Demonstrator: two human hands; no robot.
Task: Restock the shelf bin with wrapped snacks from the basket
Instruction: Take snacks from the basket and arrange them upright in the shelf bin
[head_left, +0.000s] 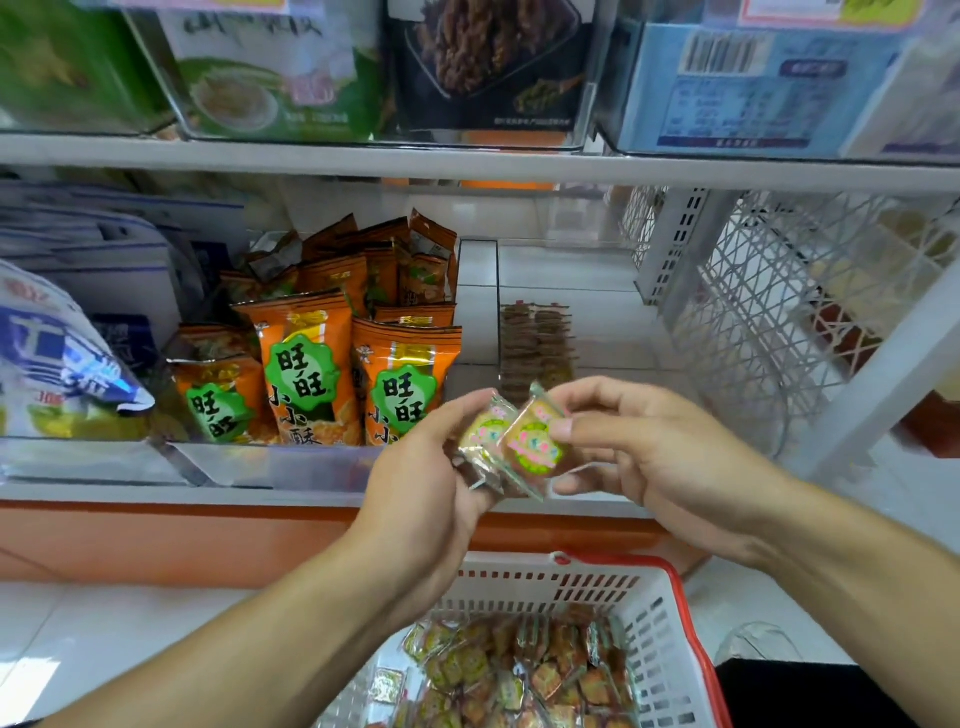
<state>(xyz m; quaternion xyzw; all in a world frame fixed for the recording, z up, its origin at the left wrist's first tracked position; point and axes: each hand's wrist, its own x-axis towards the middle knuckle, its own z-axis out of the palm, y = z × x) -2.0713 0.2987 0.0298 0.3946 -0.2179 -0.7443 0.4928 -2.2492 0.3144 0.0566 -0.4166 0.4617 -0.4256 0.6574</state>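
Note:
Both hands meet in front of the shelf edge over small clear-wrapped snacks with pink and green labels. My left hand grips a small stack of them. My right hand pinches the front snack between thumb and fingers. Behind them a clear shelf bin holds two short rows of the same brownish snacks standing on edge. Below, a white basket with a red rim holds several loose wrapped snacks.
Left of the bin stand orange snack bags in a clear tray, then blue and white bags. A white lattice rack stands at the right. The upper shelf carries boxed goods. An orange base panel runs below.

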